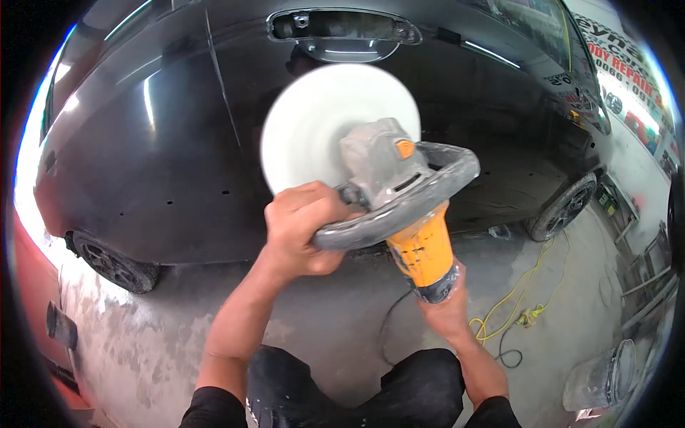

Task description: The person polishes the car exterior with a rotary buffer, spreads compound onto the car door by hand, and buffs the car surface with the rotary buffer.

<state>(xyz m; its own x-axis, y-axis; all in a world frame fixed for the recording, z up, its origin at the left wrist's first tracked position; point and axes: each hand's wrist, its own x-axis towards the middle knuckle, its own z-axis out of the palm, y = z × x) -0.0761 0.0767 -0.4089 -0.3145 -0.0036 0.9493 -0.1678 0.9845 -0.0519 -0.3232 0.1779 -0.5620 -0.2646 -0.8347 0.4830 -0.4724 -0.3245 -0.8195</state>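
A yellow and grey car polisher [425, 250] is held up in front of me with both hands. My left hand [303, 225] is wrapped round the left end of its dusty black loop handle. Behind the yellow body, my right hand [446, 303] grips the rear end, its fingers mostly hidden underneath. The round white polishing pad [307, 132] looks smooth and featureless, and overlaps the car door below the door handle recess [344, 27]. Dark and glossy, the car's side panel [193, 185] fills the view beyond the tool.
A yellow cord [524, 282] and its plug [529, 317] lie on the concrete floor at right, with a dark cable nearby. A clear bucket [603, 378] stands lower right. A dark bucket [62, 327] is at far left. Car wheels [564, 207] flank the panel; metal frames line the right wall.
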